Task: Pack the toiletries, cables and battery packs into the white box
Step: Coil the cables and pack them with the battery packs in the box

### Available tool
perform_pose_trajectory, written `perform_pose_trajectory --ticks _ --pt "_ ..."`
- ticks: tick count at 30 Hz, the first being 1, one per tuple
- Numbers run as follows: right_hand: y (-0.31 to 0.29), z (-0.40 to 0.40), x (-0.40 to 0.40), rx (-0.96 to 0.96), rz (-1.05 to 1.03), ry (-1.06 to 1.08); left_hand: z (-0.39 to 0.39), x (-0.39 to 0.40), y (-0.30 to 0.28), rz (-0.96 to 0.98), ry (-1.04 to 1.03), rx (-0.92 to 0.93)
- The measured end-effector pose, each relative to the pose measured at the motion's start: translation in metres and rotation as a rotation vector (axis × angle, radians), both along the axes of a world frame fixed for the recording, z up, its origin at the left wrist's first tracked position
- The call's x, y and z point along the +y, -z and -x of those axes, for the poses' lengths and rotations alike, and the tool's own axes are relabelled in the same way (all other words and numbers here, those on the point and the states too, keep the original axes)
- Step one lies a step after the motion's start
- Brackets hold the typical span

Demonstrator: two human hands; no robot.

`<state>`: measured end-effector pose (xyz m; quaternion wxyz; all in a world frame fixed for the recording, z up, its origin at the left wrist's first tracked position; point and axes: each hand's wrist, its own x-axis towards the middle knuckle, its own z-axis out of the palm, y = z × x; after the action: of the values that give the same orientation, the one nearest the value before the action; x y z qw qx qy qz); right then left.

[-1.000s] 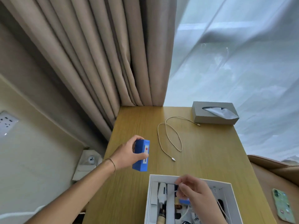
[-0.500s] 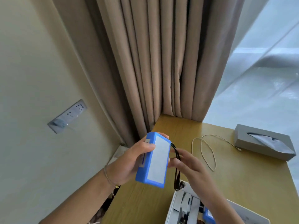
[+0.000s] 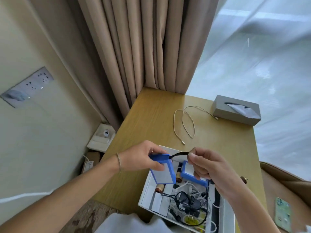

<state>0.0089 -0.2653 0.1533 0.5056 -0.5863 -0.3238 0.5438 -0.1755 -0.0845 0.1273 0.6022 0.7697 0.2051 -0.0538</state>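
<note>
Head view, left hand: the left hand [image 3: 141,158] grips a blue rectangular battery pack with a white face [image 3: 162,170], fingers and thumb curled round its upper end; the pack hangs tilted over the far-left corner of the box.
Head view, right hand: the right hand [image 3: 208,167] pinches a black lead [image 3: 179,154] between thumb and forefinger; the lead arcs from the top of the held pack to that grip, and more black cable runs down below the hand into the box.
White box: an open white cardboard box [image 3: 144,194] sits at the near edge of the wooden table [image 3: 151,118], partly under both hands.
Box contents: a second blue battery pack with a white face [image 3: 190,172] lies in the far part, just beside the held pack; nearer lie a black plug adapter with tangled black and white cables [image 3: 186,200] and small brown-capped bottles [image 3: 159,188]; other items too cluttered to tell.
Loose cable: a thin white charging cable [image 3: 185,123] lies looped on the table beyond the box, well apart from it, one end near a grey tissue box [image 3: 235,110].
Surroundings: beige curtain [image 3: 143,47] behind the table; a green phone [image 3: 282,214] at the right; a wall socket strip [image 3: 28,86] on the left wall.
</note>
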Motion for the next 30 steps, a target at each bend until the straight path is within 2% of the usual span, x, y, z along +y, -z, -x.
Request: perform_pose_trajectory --ticks 4,9,13,19,25,30 --pt "0.017 -0.003 -0.013 -0.074 0.138 -0.014 -0.013 -0.024 0.029 -0.448 0.112 0.096" --pt "0.04 -0.016 -0.03 -0.127 0.247 0.025 -0.024 -0.033 0.048 -0.826 0.138 0.037" --pt "0.057 -0.024 -0.038 -0.303 0.332 -0.024 -0.03 -0.054 0.069 -1.117 0.21 -0.031" --pt "0.078 -0.023 -0.05 -0.527 0.399 -0.114 -0.027 -0.067 0.094 -1.237 0.294 -0.041" --pt "0.096 -0.017 -0.053 -0.753 0.39 -0.19 -0.019 -0.072 0.1 -1.28 0.401 0.027" --pt "0.097 0.002 -0.043 -0.983 0.294 -0.267 -0.016 -0.076 0.105 -1.241 0.391 0.099"
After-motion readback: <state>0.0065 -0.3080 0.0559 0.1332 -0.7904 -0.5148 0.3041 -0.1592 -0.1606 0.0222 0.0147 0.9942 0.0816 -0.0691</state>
